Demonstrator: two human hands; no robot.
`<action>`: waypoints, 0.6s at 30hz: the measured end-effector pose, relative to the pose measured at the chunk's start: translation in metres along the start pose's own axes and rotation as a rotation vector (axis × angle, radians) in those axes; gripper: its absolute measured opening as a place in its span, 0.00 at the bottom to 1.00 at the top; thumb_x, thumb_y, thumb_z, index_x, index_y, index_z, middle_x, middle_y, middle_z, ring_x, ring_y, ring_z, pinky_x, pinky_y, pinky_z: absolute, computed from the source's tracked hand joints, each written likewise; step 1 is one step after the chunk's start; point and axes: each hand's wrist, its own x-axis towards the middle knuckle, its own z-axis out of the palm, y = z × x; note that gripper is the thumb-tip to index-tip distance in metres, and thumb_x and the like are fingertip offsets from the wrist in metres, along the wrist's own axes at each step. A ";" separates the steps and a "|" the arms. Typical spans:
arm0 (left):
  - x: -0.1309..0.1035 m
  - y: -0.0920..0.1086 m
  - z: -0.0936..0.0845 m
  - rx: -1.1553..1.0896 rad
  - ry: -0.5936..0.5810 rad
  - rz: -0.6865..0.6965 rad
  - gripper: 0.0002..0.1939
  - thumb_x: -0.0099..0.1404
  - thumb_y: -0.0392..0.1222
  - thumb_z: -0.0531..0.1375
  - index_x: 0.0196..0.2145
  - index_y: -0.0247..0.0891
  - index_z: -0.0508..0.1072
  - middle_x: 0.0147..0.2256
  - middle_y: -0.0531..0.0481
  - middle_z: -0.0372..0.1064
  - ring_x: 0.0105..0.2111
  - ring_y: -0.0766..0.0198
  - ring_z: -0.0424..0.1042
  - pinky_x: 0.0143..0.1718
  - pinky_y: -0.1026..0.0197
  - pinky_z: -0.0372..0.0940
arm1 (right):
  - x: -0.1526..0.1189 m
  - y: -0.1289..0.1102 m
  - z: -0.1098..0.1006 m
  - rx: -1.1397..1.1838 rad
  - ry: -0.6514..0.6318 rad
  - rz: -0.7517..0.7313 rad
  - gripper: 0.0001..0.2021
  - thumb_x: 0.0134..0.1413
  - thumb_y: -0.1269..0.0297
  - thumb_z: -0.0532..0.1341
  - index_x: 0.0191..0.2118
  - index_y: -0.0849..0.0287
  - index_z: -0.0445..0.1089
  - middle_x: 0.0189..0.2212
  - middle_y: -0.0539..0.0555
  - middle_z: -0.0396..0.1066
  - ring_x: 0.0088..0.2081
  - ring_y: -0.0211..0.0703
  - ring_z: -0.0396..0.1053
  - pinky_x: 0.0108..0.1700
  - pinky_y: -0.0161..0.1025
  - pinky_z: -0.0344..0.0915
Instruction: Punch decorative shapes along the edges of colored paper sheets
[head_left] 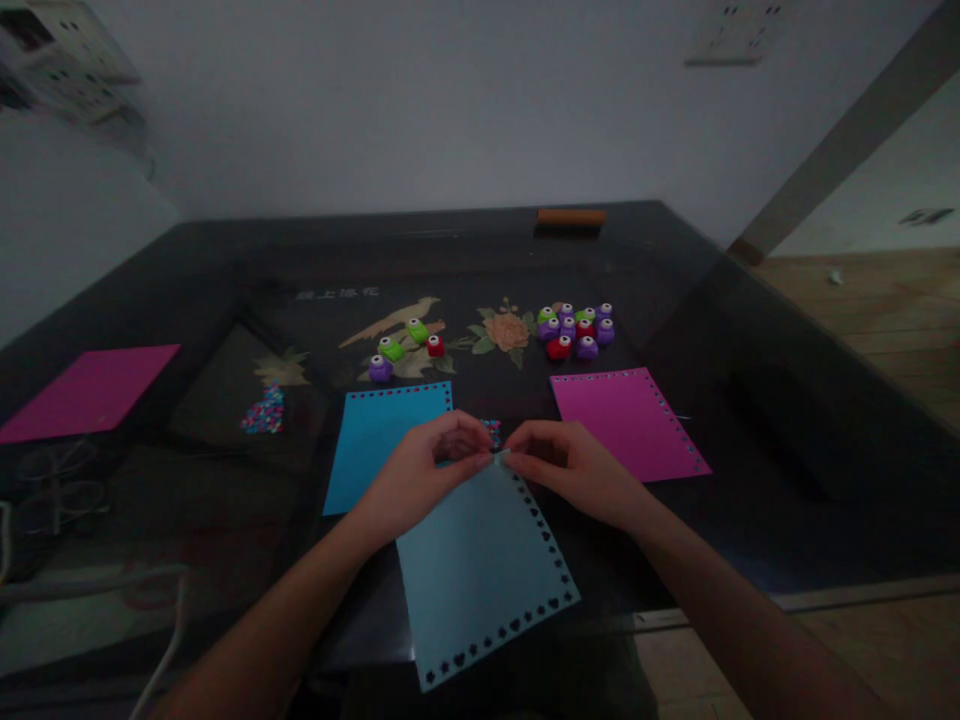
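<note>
A pale blue sheet of paper (480, 570) hangs tilted over the table's front edge, with small shaped holes punched along its right and lower edges. My left hand (431, 465) is closed, its thumb and fingers pinching the sheet's top edge. Close beside it, my right hand (566, 460) is also closed, pinching the top right corner. The fingertips hide part of that corner. Behind my left hand lies a bright blue sheet (386, 440) with holes along its far and right edges. To the right of my right hand lies a pink sheet (622, 420), punched along two edges.
Several craft punches (576, 328) cluster at the right, and more punches (390, 350) stand left of centre. Confetti piles (264, 408) lie on the dark table (465, 240). Another pink sheet (90, 390) and a white cable (176, 620) are at the left; a brown bar-shaped object (571, 218) lies far back.
</note>
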 end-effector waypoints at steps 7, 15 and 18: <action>-0.004 0.009 -0.006 0.231 -0.112 0.039 0.04 0.61 0.40 0.59 0.31 0.39 0.74 0.32 0.53 0.74 0.35 0.62 0.72 0.39 0.62 0.64 | -0.001 0.001 -0.003 0.044 -0.107 0.074 0.10 0.52 0.58 0.61 0.31 0.61 0.68 0.23 0.49 0.68 0.26 0.36 0.68 0.26 0.32 0.65; -0.006 0.004 -0.010 0.342 -0.229 0.120 0.05 0.62 0.41 0.59 0.33 0.41 0.76 0.32 0.53 0.75 0.35 0.62 0.73 0.39 0.63 0.64 | -0.003 0.005 -0.003 -0.024 -0.231 0.102 0.05 0.53 0.65 0.60 0.32 0.61 0.70 0.23 0.49 0.69 0.26 0.35 0.69 0.26 0.32 0.66; -0.007 0.004 -0.010 0.353 -0.243 0.139 0.05 0.61 0.40 0.59 0.33 0.41 0.76 0.32 0.53 0.75 0.34 0.62 0.73 0.38 0.63 0.63 | -0.003 0.006 -0.002 -0.032 -0.252 0.104 0.04 0.52 0.66 0.60 0.33 0.61 0.70 0.24 0.49 0.69 0.26 0.35 0.69 0.26 0.31 0.67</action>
